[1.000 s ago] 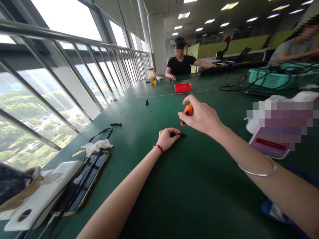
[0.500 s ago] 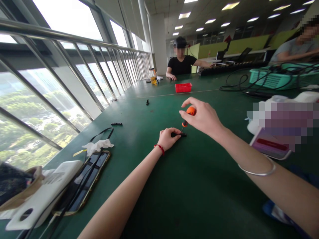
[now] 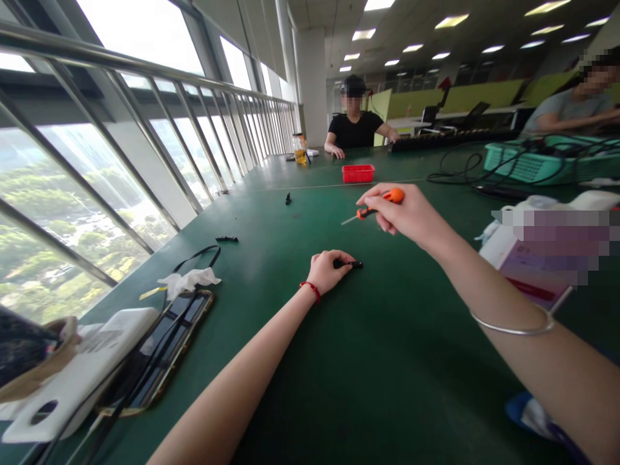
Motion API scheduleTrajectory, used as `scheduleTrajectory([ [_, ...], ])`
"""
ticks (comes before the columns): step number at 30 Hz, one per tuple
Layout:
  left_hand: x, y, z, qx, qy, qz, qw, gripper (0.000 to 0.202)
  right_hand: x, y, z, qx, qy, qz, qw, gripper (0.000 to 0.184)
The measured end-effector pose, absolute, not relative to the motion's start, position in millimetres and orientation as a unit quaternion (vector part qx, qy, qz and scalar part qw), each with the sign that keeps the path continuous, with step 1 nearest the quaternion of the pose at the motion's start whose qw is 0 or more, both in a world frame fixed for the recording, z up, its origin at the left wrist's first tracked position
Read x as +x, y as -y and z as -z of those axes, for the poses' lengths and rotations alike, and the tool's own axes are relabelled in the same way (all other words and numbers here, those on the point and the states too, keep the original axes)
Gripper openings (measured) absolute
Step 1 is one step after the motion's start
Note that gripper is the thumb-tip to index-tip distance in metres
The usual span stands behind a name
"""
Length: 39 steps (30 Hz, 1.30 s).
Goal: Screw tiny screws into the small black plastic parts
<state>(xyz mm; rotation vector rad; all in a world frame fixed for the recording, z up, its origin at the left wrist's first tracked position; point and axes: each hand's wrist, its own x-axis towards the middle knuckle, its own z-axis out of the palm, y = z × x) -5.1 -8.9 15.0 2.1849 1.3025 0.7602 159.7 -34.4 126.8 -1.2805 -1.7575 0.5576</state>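
Note:
My left hand (image 3: 327, 270) rests on the green table (image 3: 378, 361) with its fingers pinched on a small black part (image 3: 349, 264) lying flat. My right hand (image 3: 409, 213) is raised above and to the right of it, closed round a small screwdriver with an orange handle (image 3: 375, 205). The screwdriver lies nearly level, its thin metal tip pointing left and clear of the black part.
Two loose black parts (image 3: 227, 239) (image 3: 287, 198) lie further left, a red tray (image 3: 358, 173) beyond. A phone (image 3: 159, 349), tissue (image 3: 190, 281) and white device (image 3: 72, 381) sit at the near left. A teal basket with cables (image 3: 533, 161) and blurred items (image 3: 542, 258) stand right. Two people sit at the far end.
My right hand has lifted the screwdriver off the black part and swung it from upright to nearly level. My left hand has stayed on the part.

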Motion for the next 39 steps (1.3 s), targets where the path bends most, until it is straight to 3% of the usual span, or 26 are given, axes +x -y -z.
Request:
scheduleTrajectory([
  [3, -5, 9, -15, 0.798, -0.479, -0.276, 0.239, 0.015, 158, 18, -121, -0.522, 0.726, -0.152, 0.421, 0.017],
  [8, -5, 8, -14, 0.8, -0.48, -0.278, 0.228, 0.014, 157, 9, -78, -0.59, 0.761, -0.079, 0.258, 0.019],
  [11, -5, 8, -13, 0.798, -0.479, -0.284, 0.23, 0.014, 162, 24, -48, -0.589, 0.773, -0.077, 0.223, 0.017],
  [25, -5, 8, -12, 0.793, -0.483, -0.297, 0.224, 0.013, 169, 38, -10, -0.576, 0.783, -0.033, 0.232, 0.023],
  [39, -1, 14, -12, 0.814, -0.484, -0.298, 0.117, 0.008, 170, 37, -5, -0.548, 0.799, -0.01, 0.249, 0.02],
])
